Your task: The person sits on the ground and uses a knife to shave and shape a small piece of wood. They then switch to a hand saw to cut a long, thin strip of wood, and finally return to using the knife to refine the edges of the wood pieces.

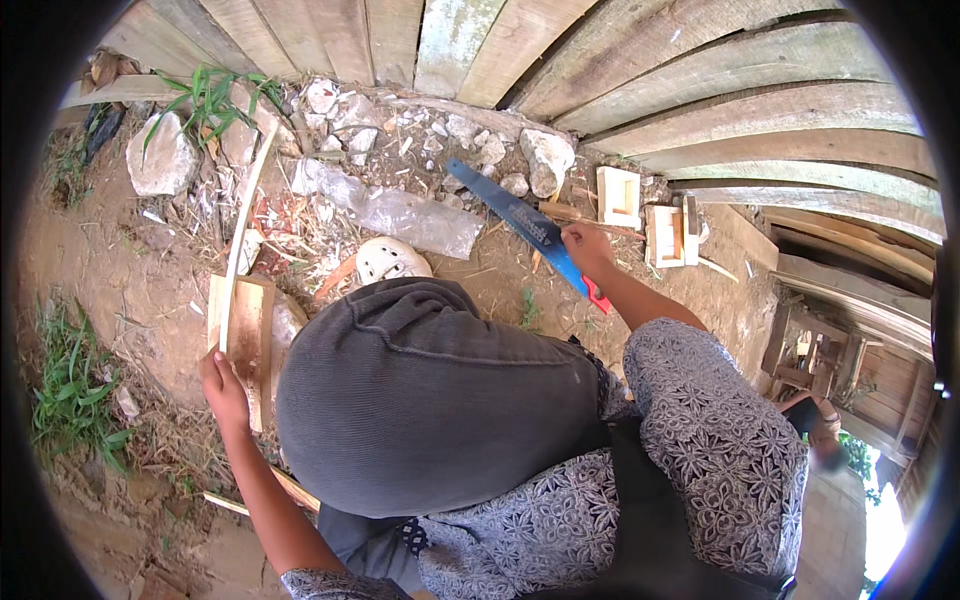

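Note:
My left hand (226, 388) is closed round the lower end of a long, thin, pale wooden strip (243, 220). The strip runs upward across a wooden board (252, 345) that leans beside a stone. On the other side, my right hand (588, 250) has its fingers curled at the edge of a handsaw (520, 218) with a blue blade, close to its red handle. My wrist partly covers that handle. The blade slants to the upper left over the dirt. A brown wooden stick (565, 211) lies just beyond this hand.
Two small wooden frames (619, 198) (668, 237) sit at the right. Near my knee are a pale, holed rounded object (392, 260) and a clear plastic bottle (410, 215). Rocks (163, 155) and wood shavings cover the ground before a plank wall (720, 110). Another person (815, 420) is far right.

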{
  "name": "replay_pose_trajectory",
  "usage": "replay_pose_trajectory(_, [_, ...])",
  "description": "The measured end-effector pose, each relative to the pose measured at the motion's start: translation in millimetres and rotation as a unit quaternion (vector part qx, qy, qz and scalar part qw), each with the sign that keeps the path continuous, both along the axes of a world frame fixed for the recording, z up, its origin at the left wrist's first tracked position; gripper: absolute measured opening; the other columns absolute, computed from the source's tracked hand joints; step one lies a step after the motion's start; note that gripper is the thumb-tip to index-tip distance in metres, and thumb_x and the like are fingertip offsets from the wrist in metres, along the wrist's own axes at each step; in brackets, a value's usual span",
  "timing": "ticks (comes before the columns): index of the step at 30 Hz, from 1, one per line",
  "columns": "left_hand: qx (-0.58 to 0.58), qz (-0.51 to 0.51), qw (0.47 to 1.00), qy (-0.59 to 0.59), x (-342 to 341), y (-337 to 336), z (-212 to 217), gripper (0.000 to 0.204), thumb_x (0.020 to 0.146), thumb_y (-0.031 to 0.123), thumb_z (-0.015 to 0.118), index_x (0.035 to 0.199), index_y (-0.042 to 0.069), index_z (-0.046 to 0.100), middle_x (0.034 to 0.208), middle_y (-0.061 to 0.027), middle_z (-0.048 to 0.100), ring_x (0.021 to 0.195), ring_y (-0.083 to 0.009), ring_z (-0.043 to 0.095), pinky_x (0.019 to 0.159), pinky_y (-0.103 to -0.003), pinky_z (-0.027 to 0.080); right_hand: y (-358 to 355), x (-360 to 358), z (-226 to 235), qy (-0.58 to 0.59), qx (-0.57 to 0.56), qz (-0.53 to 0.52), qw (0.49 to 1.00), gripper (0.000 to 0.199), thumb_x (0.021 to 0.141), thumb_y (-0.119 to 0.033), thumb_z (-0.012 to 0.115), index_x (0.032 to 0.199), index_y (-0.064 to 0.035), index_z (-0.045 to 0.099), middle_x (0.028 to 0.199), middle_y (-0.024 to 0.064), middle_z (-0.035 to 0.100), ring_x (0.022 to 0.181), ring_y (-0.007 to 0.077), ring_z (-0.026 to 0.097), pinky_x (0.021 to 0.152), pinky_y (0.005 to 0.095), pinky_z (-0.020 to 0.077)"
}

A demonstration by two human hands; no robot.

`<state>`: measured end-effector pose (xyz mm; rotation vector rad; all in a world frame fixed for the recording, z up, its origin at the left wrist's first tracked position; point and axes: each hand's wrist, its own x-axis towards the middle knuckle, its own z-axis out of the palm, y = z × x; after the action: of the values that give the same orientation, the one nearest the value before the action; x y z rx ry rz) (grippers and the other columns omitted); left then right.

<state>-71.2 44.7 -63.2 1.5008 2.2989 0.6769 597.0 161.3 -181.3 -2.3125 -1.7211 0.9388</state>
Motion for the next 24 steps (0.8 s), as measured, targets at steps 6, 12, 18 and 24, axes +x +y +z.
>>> replay_pose_trajectory(6, [-0.090,0.184,0.946,-0.251,35,1,30,0.044,0.108,0.039,0.048,0.129,0.004,0.063,0.096,-0.0037,0.068,0.067,-0.0067,0.049,0.062,-0.025,0.041,-1,-5,-10,-0.072,0.081,-0.080,0.991,0.048,0.091,-0.027,0.069,0.137,-0.0158,0.059,0.133,0.0241,0.055,0.124,0.0387,0.055,0.102,0.0484,0.0477])
replay_pose_trajectory(12, [-0.007,0.183,0.924,-0.335,66,5,54,0.042,0.106,0.031,0.056,0.139,0.005,0.056,0.097,-0.0079,0.070,0.063,-0.0052,0.051,0.059,-0.021,0.044,29,44,-35,-0.068,0.071,-0.008,0.995,0.049,0.086,-0.028,0.077,0.130,-0.0117,0.062,0.122,0.0203,0.061,0.116,0.0326,0.061,0.097,0.0456,0.0509])
replay_pose_trajectory(18, [0.073,0.187,0.910,-0.362,88,2,73,0.047,0.102,0.015,0.063,0.143,-0.002,0.050,0.109,-0.0129,0.070,0.082,-0.0113,0.065,0.080,-0.028,0.056,52,43,17,0.117,0.037,-0.089,0.988,0.041,0.086,-0.030,0.081,0.111,-0.0030,0.063,0.109,0.0139,0.068,0.099,0.0191,0.068,0.083,0.0346,0.0563])
replay_pose_trajectory(24, [0.261,0.240,0.849,-0.392,79,-8,73,0.046,0.102,0.014,0.061,0.143,-0.003,0.050,0.111,-0.0123,0.067,0.091,-0.0196,0.068,0.088,-0.036,0.059,118,-12,93,0.137,0.351,0.010,0.926,0.026,0.092,-0.025,0.078,0.104,-0.0087,0.062,0.100,0.0042,0.065,0.089,0.0120,0.060,0.074,0.0273,0.0515])
